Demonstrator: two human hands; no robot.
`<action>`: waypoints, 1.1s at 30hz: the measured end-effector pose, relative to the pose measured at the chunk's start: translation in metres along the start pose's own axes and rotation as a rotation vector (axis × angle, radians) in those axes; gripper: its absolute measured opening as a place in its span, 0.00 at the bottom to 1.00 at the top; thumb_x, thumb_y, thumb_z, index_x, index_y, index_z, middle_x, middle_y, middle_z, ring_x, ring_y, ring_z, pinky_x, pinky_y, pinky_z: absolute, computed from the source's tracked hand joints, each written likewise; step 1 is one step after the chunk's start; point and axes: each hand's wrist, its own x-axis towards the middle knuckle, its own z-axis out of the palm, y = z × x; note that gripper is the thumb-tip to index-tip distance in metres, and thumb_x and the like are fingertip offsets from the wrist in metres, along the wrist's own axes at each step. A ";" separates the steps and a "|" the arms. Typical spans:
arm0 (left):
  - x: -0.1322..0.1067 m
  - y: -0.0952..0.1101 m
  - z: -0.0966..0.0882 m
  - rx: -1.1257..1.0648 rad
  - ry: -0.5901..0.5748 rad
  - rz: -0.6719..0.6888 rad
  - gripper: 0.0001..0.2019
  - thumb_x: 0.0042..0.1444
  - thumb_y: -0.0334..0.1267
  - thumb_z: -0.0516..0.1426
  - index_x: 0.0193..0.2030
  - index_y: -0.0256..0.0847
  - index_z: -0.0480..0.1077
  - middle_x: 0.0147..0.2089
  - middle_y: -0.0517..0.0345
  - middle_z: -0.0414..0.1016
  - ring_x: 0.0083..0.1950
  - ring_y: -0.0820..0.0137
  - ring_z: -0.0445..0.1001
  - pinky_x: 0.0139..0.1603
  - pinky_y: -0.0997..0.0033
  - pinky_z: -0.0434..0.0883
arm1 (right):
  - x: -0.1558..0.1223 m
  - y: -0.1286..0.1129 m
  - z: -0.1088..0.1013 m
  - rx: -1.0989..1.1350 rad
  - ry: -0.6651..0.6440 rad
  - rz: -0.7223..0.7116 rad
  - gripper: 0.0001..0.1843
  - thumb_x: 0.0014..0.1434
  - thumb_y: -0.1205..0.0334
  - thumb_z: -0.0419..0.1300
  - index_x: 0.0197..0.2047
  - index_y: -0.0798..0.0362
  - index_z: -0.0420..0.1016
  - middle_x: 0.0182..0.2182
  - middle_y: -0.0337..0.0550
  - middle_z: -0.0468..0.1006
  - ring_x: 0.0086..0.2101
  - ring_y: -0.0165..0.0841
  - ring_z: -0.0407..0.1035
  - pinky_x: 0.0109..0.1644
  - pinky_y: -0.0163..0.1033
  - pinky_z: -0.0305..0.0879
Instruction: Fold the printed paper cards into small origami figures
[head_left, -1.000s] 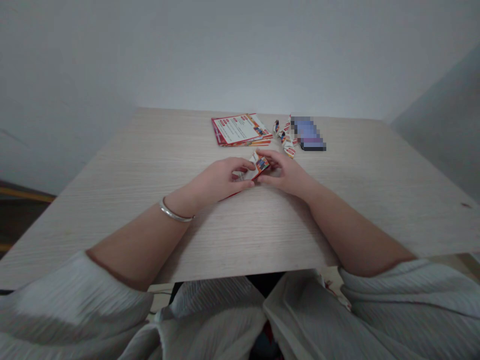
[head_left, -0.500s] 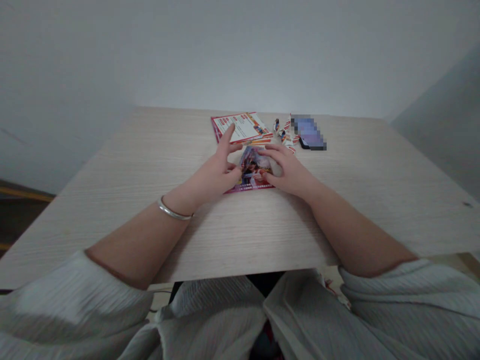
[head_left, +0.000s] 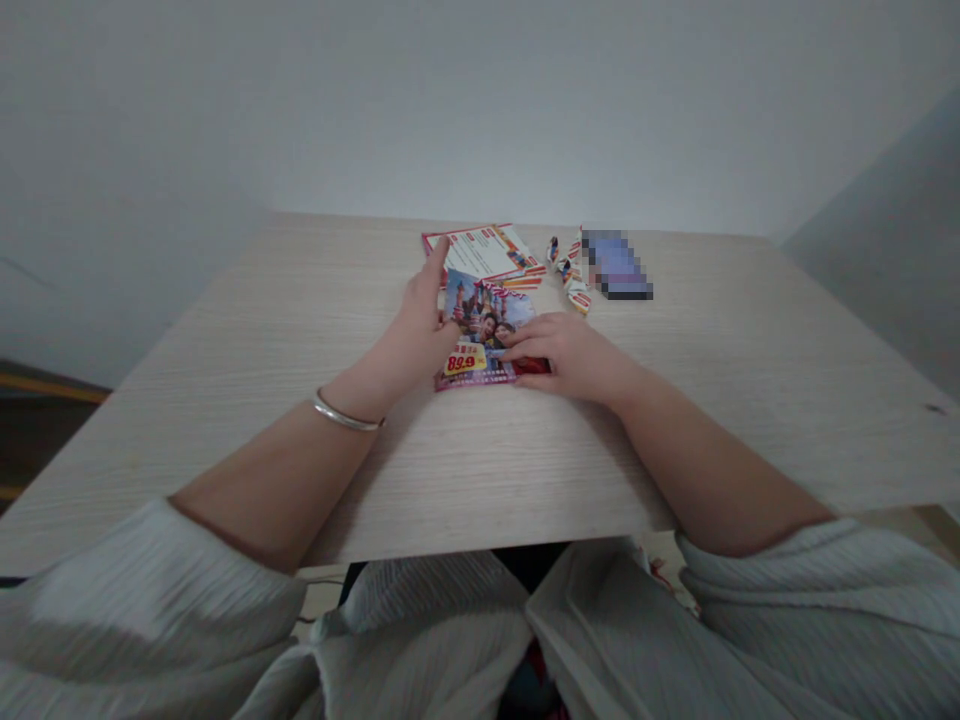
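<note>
A colourful printed flyer lies spread flat on the light wooden table, photo side up with a yellow price tag. My left hand rests along its left edge, fingers stretched out flat toward the far side. My right hand presses its right part down with fingers extended across the paper. A silver bangle circles my left wrist.
Behind the flyer sits a stack of red and white leaflets. Several small folded paper pieces lie to its right, next to a blurred purple object. A grey wall rises behind the table.
The folded paper between my fingers has been opened out and now lies flat. My left hand slid forward along its left edge and my right hand flattened onto it.
</note>
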 end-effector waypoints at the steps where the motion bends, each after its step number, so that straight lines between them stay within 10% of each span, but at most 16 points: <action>1: 0.000 0.003 -0.002 0.095 -0.018 -0.041 0.40 0.65 0.40 0.58 0.81 0.52 0.48 0.84 0.50 0.45 0.83 0.49 0.48 0.79 0.42 0.60 | 0.000 0.000 0.000 0.003 -0.003 0.006 0.14 0.64 0.60 0.68 0.53 0.49 0.87 0.55 0.50 0.86 0.56 0.46 0.78 0.64 0.54 0.69; 6: -0.001 0.030 -0.018 0.554 -0.220 0.055 0.18 0.68 0.34 0.54 0.60 0.46 0.80 0.83 0.52 0.51 0.84 0.45 0.44 0.83 0.36 0.45 | -0.002 -0.001 -0.002 -0.010 -0.011 0.076 0.15 0.65 0.65 0.63 0.52 0.48 0.87 0.54 0.48 0.87 0.55 0.45 0.79 0.65 0.55 0.70; 13: -0.002 0.035 -0.020 0.625 -0.577 0.119 0.23 0.74 0.45 0.48 0.70 0.43 0.71 0.71 0.46 0.74 0.73 0.53 0.69 0.78 0.30 0.48 | -0.002 -0.004 -0.007 -0.059 0.034 0.101 0.25 0.58 0.72 0.62 0.57 0.51 0.84 0.62 0.51 0.81 0.63 0.48 0.73 0.71 0.61 0.63; 19: 0.000 0.032 -0.016 0.553 -0.674 0.144 0.30 0.71 0.54 0.54 0.74 0.43 0.67 0.76 0.44 0.67 0.78 0.51 0.63 0.77 0.41 0.54 | -0.003 -0.008 -0.003 -0.165 0.077 0.079 0.21 0.61 0.70 0.63 0.54 0.43 0.85 0.57 0.43 0.85 0.64 0.49 0.72 0.78 0.72 0.40; 25: 0.001 0.022 -0.019 0.491 -0.689 0.203 0.39 0.62 0.58 0.64 0.75 0.43 0.65 0.78 0.43 0.64 0.80 0.51 0.60 0.79 0.49 0.55 | -0.003 -0.004 -0.007 -0.128 -0.058 0.125 0.18 0.64 0.68 0.63 0.53 0.45 0.87 0.57 0.45 0.86 0.56 0.47 0.78 0.66 0.58 0.66; 29: 0.003 0.026 -0.021 0.385 -0.674 0.221 0.27 0.69 0.51 0.58 0.70 0.44 0.72 0.74 0.46 0.70 0.78 0.56 0.64 0.79 0.56 0.57 | -0.003 -0.001 -0.010 -0.106 -0.055 0.191 0.16 0.67 0.65 0.60 0.51 0.47 0.88 0.53 0.46 0.87 0.52 0.46 0.79 0.59 0.52 0.71; 33: 0.006 0.040 -0.023 0.397 -0.601 0.058 0.23 0.72 0.52 0.49 0.48 0.44 0.83 0.50 0.50 0.86 0.50 0.60 0.82 0.55 0.63 0.72 | -0.003 -0.003 -0.013 -0.148 -0.072 0.292 0.16 0.71 0.60 0.56 0.42 0.52 0.87 0.40 0.52 0.87 0.39 0.43 0.77 0.45 0.47 0.68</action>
